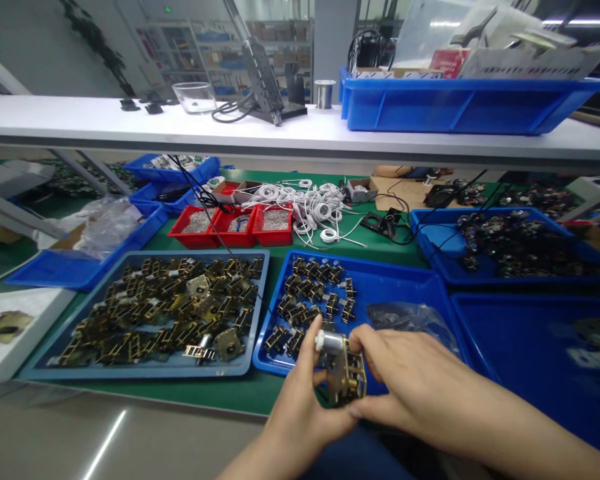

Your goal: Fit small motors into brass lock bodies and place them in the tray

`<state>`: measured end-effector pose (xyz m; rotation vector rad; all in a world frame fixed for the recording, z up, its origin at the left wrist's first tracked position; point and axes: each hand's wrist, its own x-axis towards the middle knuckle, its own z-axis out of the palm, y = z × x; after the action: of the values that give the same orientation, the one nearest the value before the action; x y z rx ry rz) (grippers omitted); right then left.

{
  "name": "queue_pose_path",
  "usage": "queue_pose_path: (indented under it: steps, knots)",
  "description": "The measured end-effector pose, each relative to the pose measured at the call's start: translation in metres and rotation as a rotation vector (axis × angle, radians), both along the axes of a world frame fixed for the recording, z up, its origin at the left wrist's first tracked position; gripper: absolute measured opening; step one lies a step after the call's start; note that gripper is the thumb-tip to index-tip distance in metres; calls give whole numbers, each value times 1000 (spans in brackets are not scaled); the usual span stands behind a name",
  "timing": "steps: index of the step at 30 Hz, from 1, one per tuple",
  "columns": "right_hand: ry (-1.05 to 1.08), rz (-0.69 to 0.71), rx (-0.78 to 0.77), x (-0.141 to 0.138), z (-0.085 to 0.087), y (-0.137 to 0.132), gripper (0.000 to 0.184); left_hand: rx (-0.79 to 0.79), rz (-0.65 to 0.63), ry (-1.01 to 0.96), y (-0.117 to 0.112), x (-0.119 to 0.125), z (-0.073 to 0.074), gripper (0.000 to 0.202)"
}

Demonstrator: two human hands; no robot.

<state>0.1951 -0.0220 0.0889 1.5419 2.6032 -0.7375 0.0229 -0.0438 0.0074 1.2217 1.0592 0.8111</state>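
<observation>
Between both hands is a brass-coloured gearbox assembly (pixel 349 377) with a small silver motor (pixel 332 341) that ends in a white cap. My left hand (pixel 300 400) grips it from the left, thumb below and a finger raised along the motor's white end. From the right, my right hand (pixel 405 373) pinches its edge with fingers and thumb. The assembly is held above the front of a blue tray (pixel 400 273) with several similar gearboxes (pixel 310 293) and a clear plastic bag (pixel 415 319). The parts of the assembly facing my palms are hidden.
A grey-blue tray (pixel 145 373) full of brass gearboxes lies to the left. Behind stand red bins (pixel 273 237) of small metal parts beside coiled white cables (pixel 310 203). More blue trays (pixel 520 320) lie right. A white shelf (pixel 290 138) crosses overhead, and dark cables hang from it.
</observation>
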Motion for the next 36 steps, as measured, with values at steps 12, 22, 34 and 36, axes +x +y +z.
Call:
queue_pose_path:
  steps: [12,22,34,36]
  knots:
    - [176,-27,-306,16,-12,26,44,170,-92,467,7,-2,7,96]
    - [260,-63,-441,16,-18,24,44,209,-110,466,8,-1,6,95]
    - [304,-99,-516,15,-24,28,43,208,-124,415,9,-3,-2,94]
    - [301,-106,-499,16,-26,28,42,205,-111,422,9,-3,-4,93]
